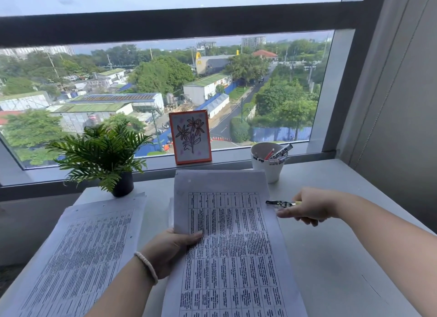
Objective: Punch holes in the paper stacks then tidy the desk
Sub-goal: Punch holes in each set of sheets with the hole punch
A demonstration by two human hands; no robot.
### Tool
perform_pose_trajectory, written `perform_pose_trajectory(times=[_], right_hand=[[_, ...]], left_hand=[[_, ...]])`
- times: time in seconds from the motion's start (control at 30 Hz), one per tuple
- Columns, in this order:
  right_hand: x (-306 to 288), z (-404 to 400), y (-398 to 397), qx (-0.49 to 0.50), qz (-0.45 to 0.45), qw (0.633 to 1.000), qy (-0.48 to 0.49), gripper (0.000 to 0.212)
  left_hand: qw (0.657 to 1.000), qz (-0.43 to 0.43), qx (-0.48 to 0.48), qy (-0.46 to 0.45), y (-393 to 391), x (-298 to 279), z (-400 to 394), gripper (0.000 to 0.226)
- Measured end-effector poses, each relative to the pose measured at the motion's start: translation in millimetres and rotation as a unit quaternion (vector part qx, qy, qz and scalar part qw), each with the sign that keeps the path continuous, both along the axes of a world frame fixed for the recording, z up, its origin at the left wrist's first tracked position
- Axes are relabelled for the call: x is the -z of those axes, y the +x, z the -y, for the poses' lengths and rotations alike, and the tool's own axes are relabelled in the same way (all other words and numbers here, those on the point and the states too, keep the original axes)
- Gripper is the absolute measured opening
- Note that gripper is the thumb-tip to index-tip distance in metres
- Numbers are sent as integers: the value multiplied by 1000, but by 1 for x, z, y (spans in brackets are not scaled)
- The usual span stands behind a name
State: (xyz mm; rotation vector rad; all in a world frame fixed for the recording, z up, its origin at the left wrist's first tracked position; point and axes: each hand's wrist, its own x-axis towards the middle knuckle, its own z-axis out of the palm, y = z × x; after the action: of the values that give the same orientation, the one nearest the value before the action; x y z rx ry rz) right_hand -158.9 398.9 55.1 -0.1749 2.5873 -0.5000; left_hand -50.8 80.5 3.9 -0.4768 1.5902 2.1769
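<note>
Printed table sheets, text illegible

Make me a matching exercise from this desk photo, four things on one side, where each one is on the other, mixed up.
Things:
1. hole punch
2. potted plant
3. flower picture
4. white cup

Places:
A. on the window sill, leaning on the glass
B. in the right hand
C. back left of the desk, behind the left paper stack
D. back right, holding markers

Pairs: 1-B, 2-C, 3-A, 4-D
</note>
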Motion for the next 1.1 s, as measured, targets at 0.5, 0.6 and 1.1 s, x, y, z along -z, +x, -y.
perform_pose_trajectory(times=[0.5,0.6,1.1], right_hand=[[28,-40,6,39,59,997,1,52],[27,-41,6,37,90,995,27,44],[19,-39,15,15,-16,1000,18,26]], left_hand=[[998,37,39,-40,-18,1,-37,32],[996,49,52,-54,-18,4,-40,26],[994,78,58,-48,-11,-1,-38,26]])
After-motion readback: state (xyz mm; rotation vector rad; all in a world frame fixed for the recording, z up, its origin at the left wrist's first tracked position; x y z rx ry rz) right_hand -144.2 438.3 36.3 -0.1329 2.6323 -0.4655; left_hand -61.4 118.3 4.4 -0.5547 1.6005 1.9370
